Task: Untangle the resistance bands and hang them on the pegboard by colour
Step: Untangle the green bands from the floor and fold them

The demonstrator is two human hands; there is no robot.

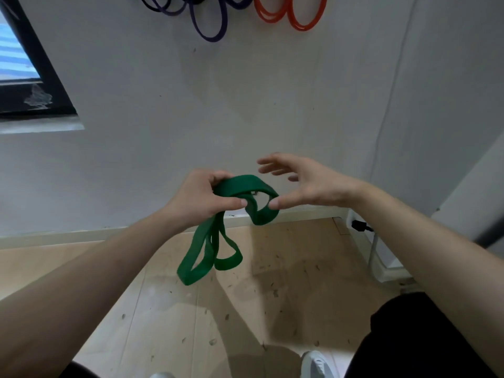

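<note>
A tangled green resistance band [212, 249] hangs in front of me over the floor. My left hand [201, 195] grips its upper folds, fingers and thumb curled round them. Loops of the band dangle below that hand. My right hand [297, 181] is beside the band's right loop with fingers spread; its thumb tip touches the loop's edge. On the wall above hang purple bands [210, 28] to the left and orange bands [294, 15] to the right. Their pegs are out of view past the top edge.
A grey wall [245, 105] faces me, with a dark-framed window [32, 77] at the upper left. Below is a wooden floor [272, 282] with scuff marks. A white unit and a black plug [360, 226] stand at the right. My shoes show at the bottom.
</note>
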